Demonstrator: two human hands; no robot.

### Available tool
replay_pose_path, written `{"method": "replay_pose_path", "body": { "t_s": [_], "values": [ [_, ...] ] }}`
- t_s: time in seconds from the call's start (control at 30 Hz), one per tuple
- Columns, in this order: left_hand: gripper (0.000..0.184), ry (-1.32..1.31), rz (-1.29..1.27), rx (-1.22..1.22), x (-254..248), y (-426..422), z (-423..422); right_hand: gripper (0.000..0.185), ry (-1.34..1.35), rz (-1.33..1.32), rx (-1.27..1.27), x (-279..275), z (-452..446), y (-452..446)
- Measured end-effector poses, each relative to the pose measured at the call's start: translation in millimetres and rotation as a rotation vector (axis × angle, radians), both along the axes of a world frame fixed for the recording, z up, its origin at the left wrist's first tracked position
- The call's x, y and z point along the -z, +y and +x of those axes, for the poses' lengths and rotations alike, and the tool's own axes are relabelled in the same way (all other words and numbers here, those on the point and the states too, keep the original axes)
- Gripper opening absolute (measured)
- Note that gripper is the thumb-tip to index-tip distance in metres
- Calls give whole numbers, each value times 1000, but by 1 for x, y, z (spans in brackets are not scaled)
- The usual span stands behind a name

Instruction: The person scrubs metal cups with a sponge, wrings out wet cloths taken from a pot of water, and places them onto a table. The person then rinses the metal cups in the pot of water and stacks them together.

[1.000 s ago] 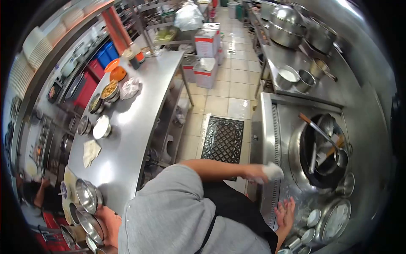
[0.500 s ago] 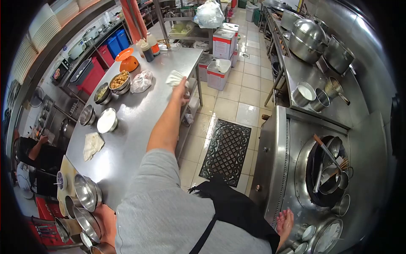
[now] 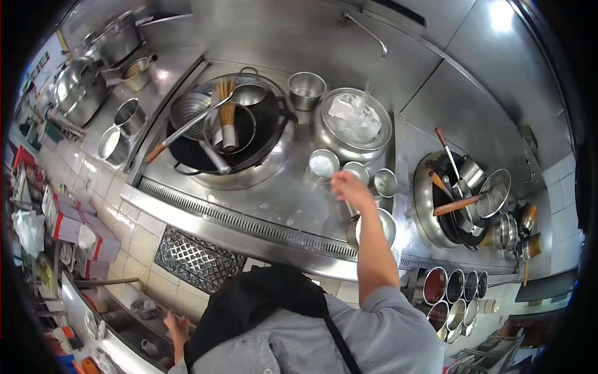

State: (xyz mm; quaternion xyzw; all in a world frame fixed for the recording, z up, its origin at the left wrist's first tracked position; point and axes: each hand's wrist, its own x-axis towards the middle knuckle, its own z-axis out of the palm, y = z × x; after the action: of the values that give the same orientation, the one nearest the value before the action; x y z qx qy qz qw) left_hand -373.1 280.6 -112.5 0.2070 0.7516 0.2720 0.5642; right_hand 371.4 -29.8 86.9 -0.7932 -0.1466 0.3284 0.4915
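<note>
My right hand (image 3: pixel 352 189) is over the stove counter, fingers loosely apart, beside a small metal cup of white contents (image 3: pixel 322 164). Whether the fingertips touch the cup is unclear. Two more small metal cups (image 3: pixel 385 182) (image 3: pixel 356 172) stand close by, and a round metal bowl (image 3: pixel 377 228) lies partly under my forearm. Behind them, water from a faucet (image 3: pixel 367 28) runs into a large metal pot (image 3: pixel 354 144) with white cloth-like material (image 3: pixel 355 115) in it. My left hand (image 3: pixel 177 325) hangs low by the steel table's edge, fingers apart, holding nothing.
A black wok (image 3: pixel 205 149) at left holds a strainer, a ladle and a bundle of sticks (image 3: pixel 227 112). Another wok with tools (image 3: pixel 430 206) sits at right, handles sticking out. Several sauce containers (image 3: pixel 435 285) stand lower right. A floor mat (image 3: pixel 198 258) lies below the counter.
My view has turned from the steel table to the stove. My left hand has let go of the white cloth on that table. My right hand has reached over the small cups.
</note>
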Motion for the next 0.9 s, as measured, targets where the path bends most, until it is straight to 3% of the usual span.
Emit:
{"method": "replay_pose_path", "body": {
  "t_s": [0.1,0.2,0.3,0.4,0.47,0.57,0.63,0.7,0.8,0.87,0.9],
  "values": [
    [41,49,-201,92,-2,-36,4,43,-125,58,187,-8,91,-24],
    [45,73,-130,137,-25,-48,24,44,-190,43,275,12,199,-24],
    [50,84,-45,183,-52,-47,52,51,-453,-178,229,33,274,2],
    [61,250,-55,231,-69,-55,87,57,-822,-136,33,37,287,60],
    [59,296,-72,282,-79,-62,106,56,-794,-137,-65,68,289,105],
    [56,304,-130,387,-90,-71,122,57,-700,-462,-67,98,284,138],
    [55,312,-183,456,-99,-74,126,50,-496,-591,-277,150,318,111],
    [53,309,-233,515,-103,-73,127,41,-559,-805,-333,126,315,80],
    [44,146,-145,393,-101,-50,129,40,-549,-833,-315,88,314,74],
    [30,-44,-3,231,-100,-19,134,39,-661,-724,-489,8,315,77],
    [21,310,270,706,-101,13,134,37,-527,-596,-354,-48,312,74]
  ]
}}
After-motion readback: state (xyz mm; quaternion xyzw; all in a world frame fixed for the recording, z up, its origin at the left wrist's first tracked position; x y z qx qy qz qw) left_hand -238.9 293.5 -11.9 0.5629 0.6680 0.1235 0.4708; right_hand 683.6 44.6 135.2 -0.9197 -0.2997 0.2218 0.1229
